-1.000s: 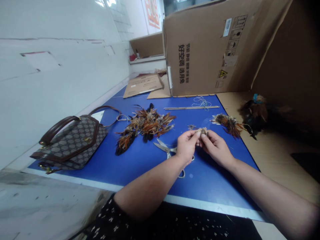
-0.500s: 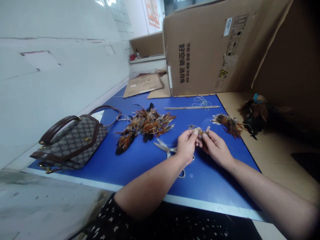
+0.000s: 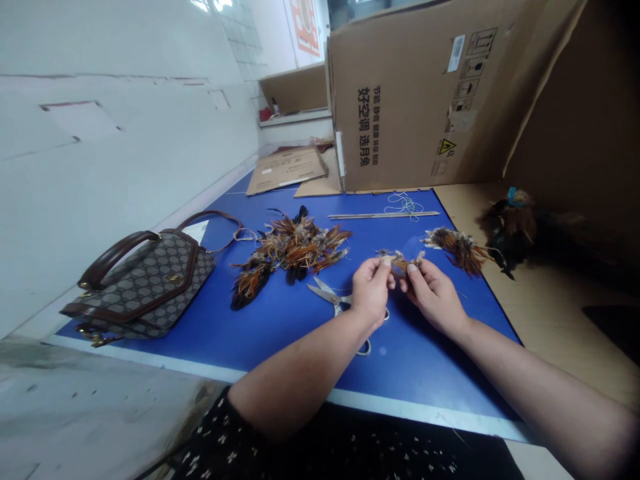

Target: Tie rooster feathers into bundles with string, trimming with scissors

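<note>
Between my hands is a small bunch of brown feathers (image 3: 399,265), pinched at both sides. My left hand (image 3: 371,290) is closed on its left part, thumb on top. At its right part my right hand (image 3: 434,293) grips with thumb and fingers. Metal scissors (image 3: 333,298) lie on the blue tabletop, partly hidden under my left hand and wrist. A large pile of brown and black feathers (image 3: 295,247) lies to the left. Beyond my right hand rests a smaller feather bundle (image 3: 457,248).
A patterned handbag (image 3: 145,283) stands at the left edge. Thin sticks (image 3: 385,215) and a tangled thread (image 3: 406,203) lie behind my hands. A big cardboard box (image 3: 410,113) rises at the back. Dark feathers with a blue tie (image 3: 513,220) lie at the right.
My hands have moved slightly apart, showing more of the feathers between them. The things on the table have stayed in place.
</note>
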The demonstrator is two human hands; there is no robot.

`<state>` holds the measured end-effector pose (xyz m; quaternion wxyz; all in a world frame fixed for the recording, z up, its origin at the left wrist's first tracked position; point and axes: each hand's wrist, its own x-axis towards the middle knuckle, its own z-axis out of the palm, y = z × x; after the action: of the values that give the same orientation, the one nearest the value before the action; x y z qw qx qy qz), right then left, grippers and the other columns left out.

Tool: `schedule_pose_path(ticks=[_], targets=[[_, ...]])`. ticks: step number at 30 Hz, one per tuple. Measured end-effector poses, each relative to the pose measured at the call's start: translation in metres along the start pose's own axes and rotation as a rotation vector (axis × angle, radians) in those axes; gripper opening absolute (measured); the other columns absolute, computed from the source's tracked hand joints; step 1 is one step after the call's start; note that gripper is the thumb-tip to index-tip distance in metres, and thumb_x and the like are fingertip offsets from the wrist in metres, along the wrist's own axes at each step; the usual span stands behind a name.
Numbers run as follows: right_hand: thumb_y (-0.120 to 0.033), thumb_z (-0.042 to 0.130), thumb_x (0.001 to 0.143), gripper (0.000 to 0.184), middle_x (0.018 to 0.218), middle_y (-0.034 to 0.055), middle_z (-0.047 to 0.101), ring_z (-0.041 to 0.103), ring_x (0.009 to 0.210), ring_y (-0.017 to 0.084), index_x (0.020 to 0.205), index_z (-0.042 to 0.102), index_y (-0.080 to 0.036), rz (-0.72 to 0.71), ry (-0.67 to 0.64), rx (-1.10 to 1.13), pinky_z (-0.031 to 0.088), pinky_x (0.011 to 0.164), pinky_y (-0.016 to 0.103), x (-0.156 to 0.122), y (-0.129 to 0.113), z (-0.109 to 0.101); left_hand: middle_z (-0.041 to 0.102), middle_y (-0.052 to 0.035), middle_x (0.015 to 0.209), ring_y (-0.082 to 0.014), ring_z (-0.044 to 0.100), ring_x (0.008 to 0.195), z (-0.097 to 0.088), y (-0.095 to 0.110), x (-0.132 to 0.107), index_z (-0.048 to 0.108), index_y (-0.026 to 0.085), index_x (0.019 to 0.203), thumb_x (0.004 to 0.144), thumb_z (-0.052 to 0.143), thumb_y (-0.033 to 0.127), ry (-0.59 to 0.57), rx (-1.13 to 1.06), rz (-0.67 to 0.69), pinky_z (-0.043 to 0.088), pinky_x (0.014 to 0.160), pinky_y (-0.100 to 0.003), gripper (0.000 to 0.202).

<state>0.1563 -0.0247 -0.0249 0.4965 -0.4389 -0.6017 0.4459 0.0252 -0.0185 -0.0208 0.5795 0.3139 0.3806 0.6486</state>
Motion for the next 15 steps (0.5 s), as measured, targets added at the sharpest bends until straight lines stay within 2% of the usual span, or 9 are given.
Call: schedule_pose_path(ticks=[9, 13, 15], targets=[[-0.059, 0.054, 0.103, 0.040, 0.066, -0.0013, 0.057, 0.041, 0.051, 0.012, 0.083, 0.052, -0.024, -0.014, 0.026, -0.022, 0.033, 0.046, 0.026, 0.002, 0.003, -0.004, 0.057, 0.0029, 0.070, -0.0067, 0.050, 0.059, -0.002, 0.014, 0.007, 0.061, 0.016, 0.089, 0.082, 0.081, 0.047, 0.126, -0.058, 0.087, 0.037, 0.057, -0.022, 0.037], [-0.060, 0.054, 0.102, 0.041, 0.068, -0.0008, 0.058, 0.042, 0.051, 0.011, 0.083, 0.051, -0.024, -0.020, 0.099, 0.011, 0.035, 0.047, 0.025, 0.007, 0.005, -0.012, 0.059, 0.0020, 0.075, -0.0074, 0.053, 0.063, -0.006, 0.021, 0.014, 0.059, 0.018, 0.091, 0.083, 0.080, 0.045, 0.199, -0.064, 0.135, 0.034, 0.055, -0.020, 0.035], [-0.061, 0.055, 0.102, 0.040, 0.069, -0.0007, 0.058, 0.041, 0.050, 0.011, 0.084, 0.052, -0.024, -0.021, 0.148, 0.027, 0.034, 0.046, 0.026, 0.009, 0.005, -0.015, 0.059, 0.0024, 0.073, -0.0081, 0.054, 0.064, -0.008, 0.021, 0.016, 0.060, 0.018, 0.092, 0.083, 0.081, 0.045, 0.195, -0.029, 0.131, 0.034, 0.055, -0.020, 0.035]])
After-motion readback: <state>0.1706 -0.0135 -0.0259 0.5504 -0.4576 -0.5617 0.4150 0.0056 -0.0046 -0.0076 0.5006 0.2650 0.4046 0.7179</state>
